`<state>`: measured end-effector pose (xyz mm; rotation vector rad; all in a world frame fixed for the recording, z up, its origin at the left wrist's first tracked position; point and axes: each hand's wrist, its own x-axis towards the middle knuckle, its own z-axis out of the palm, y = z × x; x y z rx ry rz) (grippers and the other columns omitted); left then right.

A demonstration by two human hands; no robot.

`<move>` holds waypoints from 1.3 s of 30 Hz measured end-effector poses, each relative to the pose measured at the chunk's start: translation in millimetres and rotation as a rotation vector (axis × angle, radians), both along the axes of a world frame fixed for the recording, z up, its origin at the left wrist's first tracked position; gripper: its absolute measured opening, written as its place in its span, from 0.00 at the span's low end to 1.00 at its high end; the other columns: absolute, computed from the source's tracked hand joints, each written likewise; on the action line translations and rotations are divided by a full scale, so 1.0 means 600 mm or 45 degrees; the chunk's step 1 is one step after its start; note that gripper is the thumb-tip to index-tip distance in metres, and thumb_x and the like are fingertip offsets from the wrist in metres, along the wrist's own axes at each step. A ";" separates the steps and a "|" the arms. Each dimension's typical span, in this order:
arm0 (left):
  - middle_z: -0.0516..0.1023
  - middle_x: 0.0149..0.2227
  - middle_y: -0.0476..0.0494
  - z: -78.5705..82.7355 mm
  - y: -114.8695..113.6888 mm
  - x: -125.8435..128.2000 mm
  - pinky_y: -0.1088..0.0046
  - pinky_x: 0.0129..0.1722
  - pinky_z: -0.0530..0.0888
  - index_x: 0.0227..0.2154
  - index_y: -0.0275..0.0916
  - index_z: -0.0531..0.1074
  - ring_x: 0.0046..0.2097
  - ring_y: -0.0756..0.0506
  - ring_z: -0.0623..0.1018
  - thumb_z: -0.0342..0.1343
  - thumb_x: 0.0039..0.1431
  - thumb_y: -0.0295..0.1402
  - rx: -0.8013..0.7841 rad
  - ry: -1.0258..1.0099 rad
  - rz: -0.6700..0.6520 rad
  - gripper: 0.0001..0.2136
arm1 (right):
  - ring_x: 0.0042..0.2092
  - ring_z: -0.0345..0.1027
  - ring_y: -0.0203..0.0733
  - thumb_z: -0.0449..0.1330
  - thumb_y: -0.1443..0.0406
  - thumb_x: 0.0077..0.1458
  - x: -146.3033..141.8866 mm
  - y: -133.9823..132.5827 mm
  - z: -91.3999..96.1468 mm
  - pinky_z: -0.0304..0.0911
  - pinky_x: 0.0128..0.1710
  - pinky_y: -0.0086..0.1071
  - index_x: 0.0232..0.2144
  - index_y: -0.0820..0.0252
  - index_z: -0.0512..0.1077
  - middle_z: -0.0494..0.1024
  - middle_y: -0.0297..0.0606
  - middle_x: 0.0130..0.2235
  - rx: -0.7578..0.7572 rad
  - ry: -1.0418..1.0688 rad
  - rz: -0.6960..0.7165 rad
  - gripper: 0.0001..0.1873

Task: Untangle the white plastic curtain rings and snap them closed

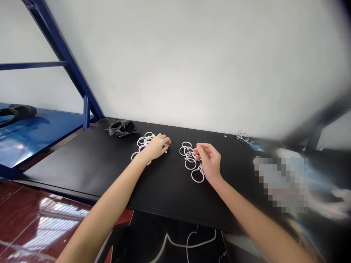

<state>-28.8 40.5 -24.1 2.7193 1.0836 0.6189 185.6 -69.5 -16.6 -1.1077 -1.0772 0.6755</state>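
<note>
Two loose clusters of white plastic rings with small clips, like curtain rings, lie on a black table [170, 182]. My left hand [157, 145] is over the right side of the left cluster [142, 140], its fingers curled; a small white part shows by the thumb. The hand covers some of these rings. At the right cluster [190, 165], my right hand [208, 157] has thumb and fingers pinched together on a white ring at the cluster's right side. Part of that ring is hidden behind the fingers.
Crumpled black plastic [123, 128] lies at the back left. Eyeglasses [249, 141] rest at the back right, near a blurred plastic packet [282, 182]. A blue metal frame [68, 62] stands at left, a white wall [192, 73] behind. Pale cables [189, 244] hang below the front edge.
</note>
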 end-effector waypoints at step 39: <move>0.75 0.33 0.48 0.012 -0.050 0.084 0.77 0.29 0.76 0.35 0.38 0.67 0.29 0.51 0.79 0.56 0.58 0.32 -0.535 -1.000 0.090 0.05 | 0.34 0.75 0.40 0.62 0.61 0.55 0.000 -0.003 -0.003 0.73 0.28 0.32 0.40 0.57 0.75 0.79 0.40 0.39 0.222 -0.644 0.028 0.10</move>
